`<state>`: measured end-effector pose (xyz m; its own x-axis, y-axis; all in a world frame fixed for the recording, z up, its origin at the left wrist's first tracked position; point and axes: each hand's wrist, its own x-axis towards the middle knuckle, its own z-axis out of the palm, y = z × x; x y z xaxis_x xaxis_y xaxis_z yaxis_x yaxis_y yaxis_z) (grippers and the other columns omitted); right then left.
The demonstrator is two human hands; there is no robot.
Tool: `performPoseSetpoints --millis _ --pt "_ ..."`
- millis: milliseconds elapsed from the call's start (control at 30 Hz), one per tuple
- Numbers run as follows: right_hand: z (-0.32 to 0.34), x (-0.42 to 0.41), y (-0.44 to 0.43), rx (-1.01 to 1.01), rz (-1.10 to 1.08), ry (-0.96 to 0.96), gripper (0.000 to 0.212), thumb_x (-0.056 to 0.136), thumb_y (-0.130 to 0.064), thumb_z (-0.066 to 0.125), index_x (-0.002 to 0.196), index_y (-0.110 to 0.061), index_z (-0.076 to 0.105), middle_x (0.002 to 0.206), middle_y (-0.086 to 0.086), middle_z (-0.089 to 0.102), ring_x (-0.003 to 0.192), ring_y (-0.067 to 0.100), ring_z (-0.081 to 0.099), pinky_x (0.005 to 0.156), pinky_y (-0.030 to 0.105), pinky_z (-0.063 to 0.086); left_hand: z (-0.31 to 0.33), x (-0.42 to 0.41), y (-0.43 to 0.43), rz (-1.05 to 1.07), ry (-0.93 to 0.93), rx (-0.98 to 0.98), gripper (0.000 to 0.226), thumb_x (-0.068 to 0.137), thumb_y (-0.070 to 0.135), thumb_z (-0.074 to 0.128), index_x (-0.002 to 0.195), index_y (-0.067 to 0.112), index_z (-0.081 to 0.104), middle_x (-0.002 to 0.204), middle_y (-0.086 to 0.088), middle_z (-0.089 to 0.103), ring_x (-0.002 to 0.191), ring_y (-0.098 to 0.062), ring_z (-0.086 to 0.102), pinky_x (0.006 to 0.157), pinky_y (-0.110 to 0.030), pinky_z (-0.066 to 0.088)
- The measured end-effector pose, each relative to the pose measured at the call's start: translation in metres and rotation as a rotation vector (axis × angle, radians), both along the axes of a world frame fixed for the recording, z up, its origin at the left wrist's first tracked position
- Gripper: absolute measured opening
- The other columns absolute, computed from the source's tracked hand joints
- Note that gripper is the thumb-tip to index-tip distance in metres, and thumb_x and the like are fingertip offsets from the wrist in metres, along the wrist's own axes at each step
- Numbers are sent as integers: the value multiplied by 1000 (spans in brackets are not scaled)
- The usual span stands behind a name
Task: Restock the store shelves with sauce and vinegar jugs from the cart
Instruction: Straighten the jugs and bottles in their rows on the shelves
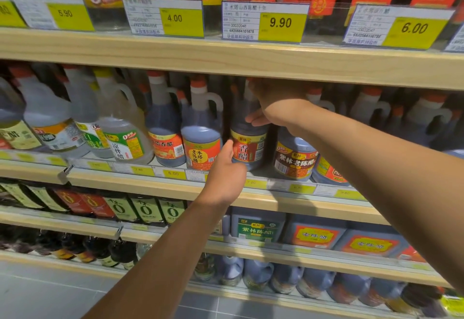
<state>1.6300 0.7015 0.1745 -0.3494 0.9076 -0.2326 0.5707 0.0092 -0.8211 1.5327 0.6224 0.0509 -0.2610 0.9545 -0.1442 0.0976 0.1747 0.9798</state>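
The right hand [273, 104] is grasping the neck of the dark vinegar jug [248, 150] on the shelf [313, 205]. The left hand [226, 171] is cupping its base.

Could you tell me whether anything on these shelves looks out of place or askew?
The clear plastic jug with the green label on the middle shelf leans left, unlike the upright dark jugs beside it, though lens distortion may exaggerate this.
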Motion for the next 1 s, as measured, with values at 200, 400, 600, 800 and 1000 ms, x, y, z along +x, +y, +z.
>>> performPoseSetpoints --millis 200,400,600,800,1000 --pt "-4 7 1 67 22 -31 29 103 1 44 126 10 58 128 21 64 97 18 61 84 23 54 4 5 -15 -26 -26 -9 76 91 -7 44 157 30 30 99 45 44 94 23 43 96 -25 33" --pt "-7 18 -5 169 -101 -95 33 104 -5 46 71 -9 50 74 0 61 52 -1 61 42 3 39 5 14 -31 -27 -60 -28 75 92 2 49 155 38 29 79 54 49 83 26 49 93 -29 48" --pt "-2 20 -21 165 -121 -24 30 103 -11 42 78 -11 57 93 14 74 83 21 72 90 37 59 3 11 -42 -68 -62 -44 77 94 2 50 157 38 25 95 57 46 80 36 45 82 -11 36" --pt "14 19 -55 332 -203 -177 38 95 -25 53 63 -10 66 75 13 75 80 32 71 83 41 57 36 -6 -73 -98 -61 -72 78 95 0 48 159 36 22 165 10 24 146 -6 31 106 -28 34" --pt "19 16 -122 527 -195 -205 45 97 -41 60 122 -6 49 129 15 49 115 34 53 90 41 47 73 -27 -107 -87 -55 -75 71 98 -3 48 159 28 27 160 6 34 76 22 59 56 -5 47"
